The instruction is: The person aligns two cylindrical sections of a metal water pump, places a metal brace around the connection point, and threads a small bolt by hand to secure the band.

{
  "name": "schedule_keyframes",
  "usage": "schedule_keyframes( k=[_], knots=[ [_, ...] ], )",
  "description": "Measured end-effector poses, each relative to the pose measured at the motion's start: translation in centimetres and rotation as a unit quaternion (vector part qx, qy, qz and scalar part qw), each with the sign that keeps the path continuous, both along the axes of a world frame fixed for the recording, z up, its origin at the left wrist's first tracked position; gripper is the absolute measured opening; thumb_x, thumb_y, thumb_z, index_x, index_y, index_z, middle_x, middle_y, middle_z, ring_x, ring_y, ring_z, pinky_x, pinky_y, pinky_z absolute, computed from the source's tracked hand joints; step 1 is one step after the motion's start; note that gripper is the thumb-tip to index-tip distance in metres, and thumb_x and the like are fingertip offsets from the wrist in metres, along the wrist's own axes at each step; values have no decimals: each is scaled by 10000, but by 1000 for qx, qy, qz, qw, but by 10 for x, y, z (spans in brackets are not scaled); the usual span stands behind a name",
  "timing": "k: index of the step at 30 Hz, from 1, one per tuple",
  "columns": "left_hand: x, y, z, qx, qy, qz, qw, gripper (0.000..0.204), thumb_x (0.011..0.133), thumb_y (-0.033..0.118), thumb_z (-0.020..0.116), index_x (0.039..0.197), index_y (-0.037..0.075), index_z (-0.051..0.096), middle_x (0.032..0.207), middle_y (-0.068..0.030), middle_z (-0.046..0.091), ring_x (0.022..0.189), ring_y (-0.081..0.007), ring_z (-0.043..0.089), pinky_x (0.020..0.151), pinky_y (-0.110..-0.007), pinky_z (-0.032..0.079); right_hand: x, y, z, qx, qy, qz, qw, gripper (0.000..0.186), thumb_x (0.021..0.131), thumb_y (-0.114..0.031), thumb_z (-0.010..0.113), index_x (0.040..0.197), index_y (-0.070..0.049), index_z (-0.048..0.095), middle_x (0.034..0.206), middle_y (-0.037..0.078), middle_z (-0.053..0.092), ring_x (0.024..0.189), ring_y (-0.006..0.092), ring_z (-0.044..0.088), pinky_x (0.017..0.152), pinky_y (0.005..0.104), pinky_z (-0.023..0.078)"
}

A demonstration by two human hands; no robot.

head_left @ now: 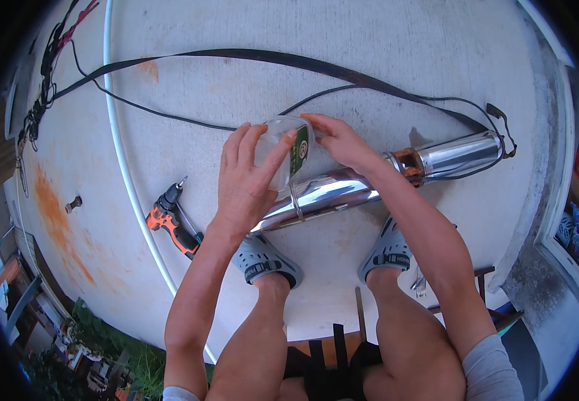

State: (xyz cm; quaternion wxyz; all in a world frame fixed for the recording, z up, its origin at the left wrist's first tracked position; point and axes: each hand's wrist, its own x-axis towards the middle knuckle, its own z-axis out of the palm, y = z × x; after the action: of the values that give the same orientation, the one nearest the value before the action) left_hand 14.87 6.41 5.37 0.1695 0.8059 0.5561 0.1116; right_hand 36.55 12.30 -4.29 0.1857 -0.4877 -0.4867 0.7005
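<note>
Between my hands is a clear plastic container (279,127) with a green label, held above a long shiny metal cylinder. My left hand (249,177) wraps round the container's near left side, the thumb lying across toward the label. At its right edge, the bent fingers of my right hand (336,139) grip the rim. What the container holds, if anything, I cannot make out. The polished cylinder, which looks like a submersible pump (333,190), lies slantwise on the concrete in front of my feet. A metal band circles it below the container, and a rusty brown section shows past my right wrist.
An orange and black cordless drill (172,220) lies left of my foot, beside a white pipe (126,167). A flat black cable (269,57) arcs from the pump's far end to a bundle of wires. A small brown fitting (73,204) sits farther left.
</note>
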Motion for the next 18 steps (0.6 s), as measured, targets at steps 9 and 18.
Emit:
schedule_keyframes(
  k=[9, 18],
  knots=[
    [27, -4, 12, 14, -66, -16, 998, 1074, 516, -48, 807, 1477, 292, 470, 1437, -123, 424, 1346, -387, 403, 1091, -490, 417, 10, -1, 23, -19, -41, -6, 999, 621, 909, 120, 450, 1497, -80, 452, 1479, 167, 502, 1386, 263, 466, 1140, 356, 380],
    [25, -8, -1, -16, -127, 10, 992, 990, 517, -12, 854, 1429, 199, 532, 1431, -158, 423, 1309, -401, 408, 1069, -473, 422, 7, -14, 10, 131, -140, 59, 980, 734, 787, 150, 450, 1490, -63, 451, 1486, 177, 498, 1397, 295, 458, 1145, 363, 369]
  ],
)
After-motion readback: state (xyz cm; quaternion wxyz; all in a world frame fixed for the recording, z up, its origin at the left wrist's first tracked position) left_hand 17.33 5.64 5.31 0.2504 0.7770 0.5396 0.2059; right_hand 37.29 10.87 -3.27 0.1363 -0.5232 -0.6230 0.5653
